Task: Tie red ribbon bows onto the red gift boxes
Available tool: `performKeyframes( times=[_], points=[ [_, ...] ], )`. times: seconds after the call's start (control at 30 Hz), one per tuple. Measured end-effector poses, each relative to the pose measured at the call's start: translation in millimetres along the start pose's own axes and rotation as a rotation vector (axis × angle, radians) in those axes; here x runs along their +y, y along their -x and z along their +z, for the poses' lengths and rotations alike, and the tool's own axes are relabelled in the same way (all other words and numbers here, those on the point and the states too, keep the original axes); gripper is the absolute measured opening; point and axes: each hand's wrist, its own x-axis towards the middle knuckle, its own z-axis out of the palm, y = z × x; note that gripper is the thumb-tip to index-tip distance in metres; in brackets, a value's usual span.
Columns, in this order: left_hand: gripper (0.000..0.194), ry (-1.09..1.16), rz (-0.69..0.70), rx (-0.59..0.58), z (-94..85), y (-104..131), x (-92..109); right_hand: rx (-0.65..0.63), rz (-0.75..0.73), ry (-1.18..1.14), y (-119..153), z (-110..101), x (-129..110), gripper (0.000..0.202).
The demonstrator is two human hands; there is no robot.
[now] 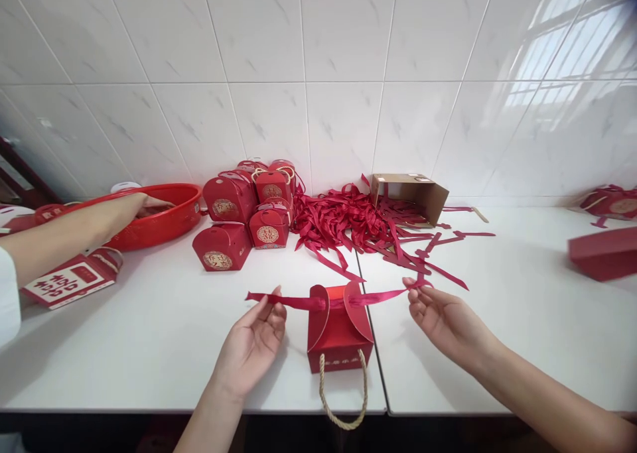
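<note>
A small red gift box (338, 337) with a beige rope handle (343, 400) stands at the near edge of the white table (149, 333). A dark red ribbon (298, 301) runs through its top flaps and sticks out on both sides. My left hand (253, 347) pinches the ribbon's left end. On the other side, my right hand (442, 317) grips the right end between thumb and fingers. The ribbon is stretched nearly level between them.
A heap of loose ribbons (348, 221) spills from a tipped cardboard box (411, 194) at the back. Several finished red boxes (249, 207) stand left of it. Another person's arm (74, 231) reaches into a red basin (159, 217). Flat red packs (604, 254) lie right.
</note>
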Motion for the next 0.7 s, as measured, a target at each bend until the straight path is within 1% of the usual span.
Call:
performKeyframes(
  times=[0.1,0.2,0.27,0.33,0.4,0.5,0.57,0.6,0.7],
  points=[
    [0.024,-0.011,0.142,0.031,8.1,6.2,10.7,0.012,-0.113,-0.018,-0.2,-3.6,-11.0,0.012],
    [0.026,-0.084,0.29,0.013,17.8,12.8,20.5,-0.035,-0.263,0.036,4.9,-1.9,-22.8,0.013],
    [0.024,-0.158,0.398,-0.015,24.9,16.5,24.4,-0.087,-0.381,0.132,11.0,3.1,-31.4,0.012],
    [0.018,-0.238,0.513,-0.051,33.1,19.5,26.4,-0.14,-0.488,0.257,18.1,10.8,-40.7,0.01],
    [0.011,-0.31,0.622,-0.111,43.1,22.1,27.3,-0.186,-0.555,0.374,24.5,20.2,-50.1,0.012],
    [0.008,-0.416,0.757,-0.232,61.5,25.6,28.3,-0.241,-0.567,0.448,30.5,35.2,-62.2,0.005],
    [0.004,-0.51,0.817,-0.311,74.6,27.7,29.5,-0.275,-0.569,0.433,31.9,45.4,-67.6,0.002],
    [0.006,-0.56,0.838,-0.344,80.9,28.5,30.2,-0.297,-0.57,0.422,31.9,50.7,-69.4,0.001],
    [0.014,-0.702,0.875,-0.395,98.1,30.2,31.4,-0.355,-0.557,0.418,30.3,67.8,-72.9,0.012]
  ],
)
